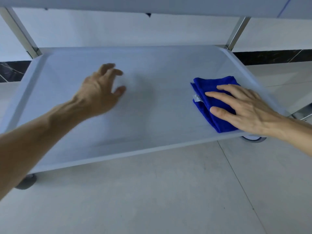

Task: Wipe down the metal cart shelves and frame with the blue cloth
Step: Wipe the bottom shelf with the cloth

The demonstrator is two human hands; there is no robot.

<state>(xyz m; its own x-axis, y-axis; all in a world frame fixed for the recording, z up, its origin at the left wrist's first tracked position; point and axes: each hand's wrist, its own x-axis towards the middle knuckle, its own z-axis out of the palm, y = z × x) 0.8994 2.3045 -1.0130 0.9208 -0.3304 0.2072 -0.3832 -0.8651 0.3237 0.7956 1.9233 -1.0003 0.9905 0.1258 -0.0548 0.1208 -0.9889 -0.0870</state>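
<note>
The lower shelf (152,115) of the metal cart fills the middle of the head view, a flat tray with a raised rim. A folded blue cloth (209,86) with a small white label lies on its right end. My right hand (243,108) presses flat on the cloth, fingers spread and pointing left. My left hand (99,90) hovers over the left half of the shelf, fingers curled and apart, holding nothing; it looks blurred.
An upper shelf (152,4) overhangs along the top of the view. Metal posts rise at the back left (20,31) and back right (238,31). Caster wheels show at front left (27,181) and under the right end (253,139). Tiled floor (168,200) lies in front.
</note>
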